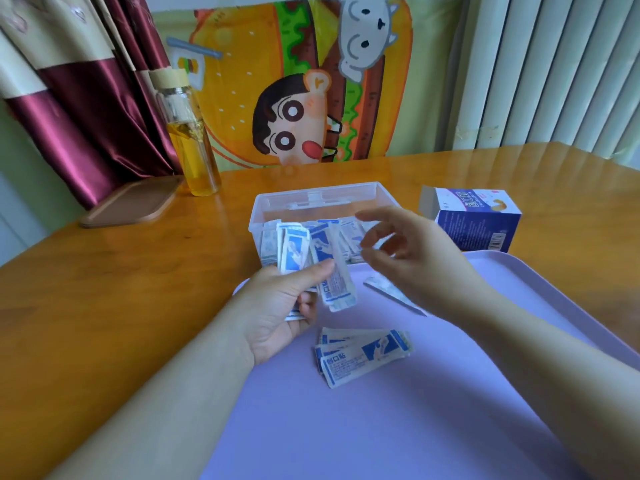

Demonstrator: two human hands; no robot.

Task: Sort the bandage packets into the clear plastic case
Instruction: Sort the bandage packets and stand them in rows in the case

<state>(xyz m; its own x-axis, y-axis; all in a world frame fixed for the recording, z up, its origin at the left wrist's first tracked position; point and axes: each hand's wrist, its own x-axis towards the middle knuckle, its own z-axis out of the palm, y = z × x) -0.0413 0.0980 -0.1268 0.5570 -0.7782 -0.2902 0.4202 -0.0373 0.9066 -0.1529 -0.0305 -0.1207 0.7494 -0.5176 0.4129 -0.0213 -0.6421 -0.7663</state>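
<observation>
A person's left hand (277, 306) is gripping a fanned bunch of bandage packets (332, 271) between thumb and curled fingers, holding them upright just in front of the clear plastic case (322, 199). The right hand (412, 258) is hovering beside the bunch, fingers loosely spread and holding nothing, over the case's near right corner. A small pile (363, 355) of further packets is lying on the lilac tray (381, 427) just below the left hand, and a lone packet (391, 292) is lying partly under the right wrist. The hands and the held bunch are covering much of the case's front wall, and the right fingers are blurring (most print on the packets is too small to read). The case is sitting on the wooden counter (121, 289) just behind the tray's far edge, holding more packets along its near side. A blue-and-white box (474, 223) is standing on the counter to the right, a bottle (194, 140) of yellow liquid at far left.
</observation>
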